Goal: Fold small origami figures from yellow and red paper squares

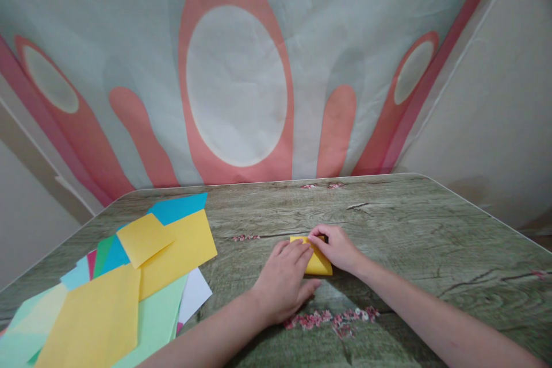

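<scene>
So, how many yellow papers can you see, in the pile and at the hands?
Yellow sheets visible in the pile: 3
Yellow piece at the left hand and right hand: 1
Total in sight: 4

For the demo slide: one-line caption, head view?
Left hand and right hand on small yellow paper, coloured sheets spread at left.

The paper (318, 265) is yellow; the sheets (99, 313) over there run yellow, blue, green, pink, white. Pink blossoms (319, 318) pattern the grey-green woodgrain counter (414, 230), coral-ringed ovals (237, 86) the pale backdrop (310, 23).
</scene>
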